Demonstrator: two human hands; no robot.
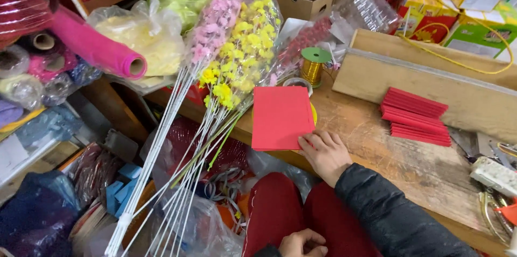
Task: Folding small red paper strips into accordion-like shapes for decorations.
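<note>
Red paper sheet (281, 117) lies flat at worktop (388, 149) edge, looks light, thin, bendy; right hand (325, 153) fingers spread pressing its lower right corner, left hand (301, 244) curled loosely on lap, likely best pinched at an edge.

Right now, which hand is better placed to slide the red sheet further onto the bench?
Probably the right hand: its fingertips already rest on the red sheet's lower corner on the wooden bench. The left hand lies curled in the lap.

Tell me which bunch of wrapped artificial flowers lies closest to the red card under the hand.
The yellow bunch. Its stems run right beside the red card that the right hand presses down; the pink bunch lies farther left.
</note>
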